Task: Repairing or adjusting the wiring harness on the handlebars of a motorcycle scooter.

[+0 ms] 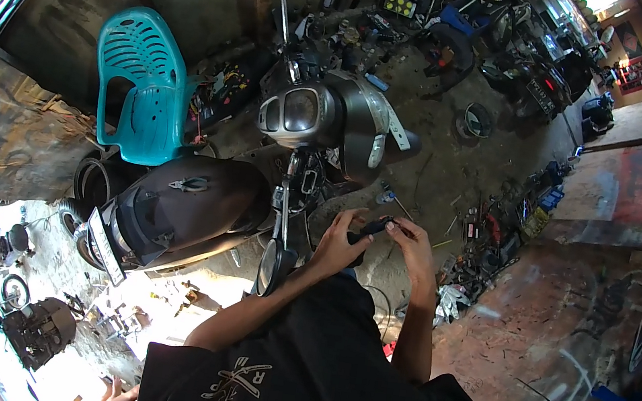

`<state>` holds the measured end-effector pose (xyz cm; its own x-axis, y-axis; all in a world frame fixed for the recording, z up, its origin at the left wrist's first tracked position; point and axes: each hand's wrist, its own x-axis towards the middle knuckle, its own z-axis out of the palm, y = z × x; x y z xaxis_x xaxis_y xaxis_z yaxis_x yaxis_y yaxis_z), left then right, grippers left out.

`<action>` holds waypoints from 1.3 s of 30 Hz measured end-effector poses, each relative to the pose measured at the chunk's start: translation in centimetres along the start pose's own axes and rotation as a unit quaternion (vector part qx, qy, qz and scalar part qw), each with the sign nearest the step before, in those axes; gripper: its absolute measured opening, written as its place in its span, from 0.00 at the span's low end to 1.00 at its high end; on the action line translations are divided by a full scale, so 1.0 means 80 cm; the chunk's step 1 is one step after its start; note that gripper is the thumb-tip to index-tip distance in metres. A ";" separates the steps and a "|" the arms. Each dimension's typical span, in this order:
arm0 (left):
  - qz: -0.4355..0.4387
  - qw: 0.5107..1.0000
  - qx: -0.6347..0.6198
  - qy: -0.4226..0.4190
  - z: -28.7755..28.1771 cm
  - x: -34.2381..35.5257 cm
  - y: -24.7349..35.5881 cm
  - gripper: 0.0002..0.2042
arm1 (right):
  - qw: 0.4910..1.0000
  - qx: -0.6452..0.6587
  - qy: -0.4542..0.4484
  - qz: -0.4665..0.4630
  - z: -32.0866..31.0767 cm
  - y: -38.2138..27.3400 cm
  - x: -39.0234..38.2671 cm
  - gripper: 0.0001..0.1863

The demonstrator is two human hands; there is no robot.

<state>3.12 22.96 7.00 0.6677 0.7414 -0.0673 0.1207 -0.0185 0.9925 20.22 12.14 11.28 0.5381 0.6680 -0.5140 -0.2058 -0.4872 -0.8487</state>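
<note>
In front of my chest, both hands hold a small dark elongated part (374,227), its exact kind too small to make out. My left hand (341,242) has its fingers closed round the near end. At the other end, my right hand (412,245) pinches it between thumb and fingers. Just left of my hands stands a dark scooter (318,115), with its mirror (271,269) beside my left forearm. On the scooter's seat lie pliers (190,183). A small bottle (384,197) stands on the floor beyond my hands.
A teal plastic chair (149,117) stands left of the scooter. Tools and parts (486,238) clutter the floor at right, near a wooden wall (534,310). A bucket (475,119) and another motorcycle (542,88) are farther off. Another person's hand (118,399) shows at lower left.
</note>
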 end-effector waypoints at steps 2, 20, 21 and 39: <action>0.034 0.999 0.031 0.000 0.003 0.004 -0.002 0.23 | 0.999 0.027 -0.002 -0.017 0.001 0.006 0.001 0.16; -0.181 0.948 -0.196 -0.172 0.041 0.011 -0.011 0.20 | 0.928 -0.288 -0.049 -0.233 -0.039 -0.035 -0.025 0.16; -0.162 0.952 -0.183 -0.183 0.043 0.012 -0.007 0.20 | 0.905 -0.315 -0.060 -0.279 -0.044 -0.031 -0.018 0.16; 0.133 0.969 0.201 -0.052 0.050 -0.006 -0.023 0.12 | 0.853 -0.399 -0.095 -0.324 -0.042 0.026 0.032 0.09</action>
<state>5.48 19.95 4.80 0.7827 0.6028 0.1550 0.1963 -0.4754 0.8576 23.94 10.92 8.65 0.1701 0.9844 -0.0444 0.7468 -0.1582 -0.6460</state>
